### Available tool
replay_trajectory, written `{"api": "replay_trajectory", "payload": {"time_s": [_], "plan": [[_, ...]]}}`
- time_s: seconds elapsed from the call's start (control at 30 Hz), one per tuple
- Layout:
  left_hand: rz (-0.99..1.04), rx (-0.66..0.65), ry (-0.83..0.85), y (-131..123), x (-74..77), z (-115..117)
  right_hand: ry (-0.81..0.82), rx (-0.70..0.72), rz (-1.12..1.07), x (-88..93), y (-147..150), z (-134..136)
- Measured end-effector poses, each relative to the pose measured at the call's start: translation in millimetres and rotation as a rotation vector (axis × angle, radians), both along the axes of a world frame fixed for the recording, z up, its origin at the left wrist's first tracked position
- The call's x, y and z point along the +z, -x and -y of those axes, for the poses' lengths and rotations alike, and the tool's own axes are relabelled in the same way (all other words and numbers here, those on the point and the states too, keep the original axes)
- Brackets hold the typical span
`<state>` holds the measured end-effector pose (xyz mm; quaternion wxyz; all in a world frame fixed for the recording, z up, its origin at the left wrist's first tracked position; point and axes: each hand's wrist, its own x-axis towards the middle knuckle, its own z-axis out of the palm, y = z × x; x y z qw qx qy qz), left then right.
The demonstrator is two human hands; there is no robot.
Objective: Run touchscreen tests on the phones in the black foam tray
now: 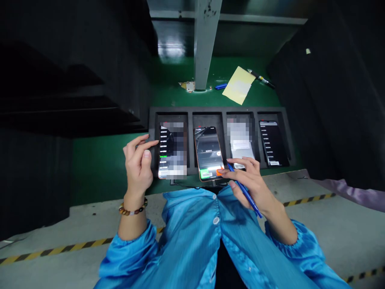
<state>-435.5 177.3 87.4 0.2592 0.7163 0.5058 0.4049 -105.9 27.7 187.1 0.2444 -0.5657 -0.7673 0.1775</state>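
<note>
Smartphones lie in a row in the compartments of a black foam tray (190, 140). My left hand (138, 160) is at the left edge of the leftmost phone (172, 151), fingers bent and apart, holding nothing. That phone shows a list, partly blurred out. My right hand (248, 178) holds a blue pen (246, 192) slanting under its fingers. One of its fingertips is at the orange button on the second phone (207, 152), whose screen also has a green button. Right of it lies a third phone (242, 150), partly blurred and partly behind my hand. The rightmost phone (273, 142) displays a list.
A grey post (206, 48) rises from the green bench (108, 168) behind the tray. Near it lie a yellow paper (237, 86), a blue pen cap (221, 86) and a black pen (261, 78). Dark panels flank both sides. Cables (186, 185) run along the tray's front.
</note>
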Motion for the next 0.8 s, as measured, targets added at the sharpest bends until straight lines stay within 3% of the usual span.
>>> {"api": "replay_trajectory", "payload": {"time_s": [0.43, 0.63, 0.8], "plan": [[0.002, -0.005, -0.002, -2, 3.0, 0, -0.023, -0.051, -0.019, 3.5, -14, 0], [0.004, -0.003, 0.004, -1, 2.4, -1, -0.094, -0.421, -0.318, -4.3, -23, 5], [-0.001, 0.011, 0.020, -2, 3.4, 0, -0.118, -0.459, -0.085, 0.2, -39, 8]]}}
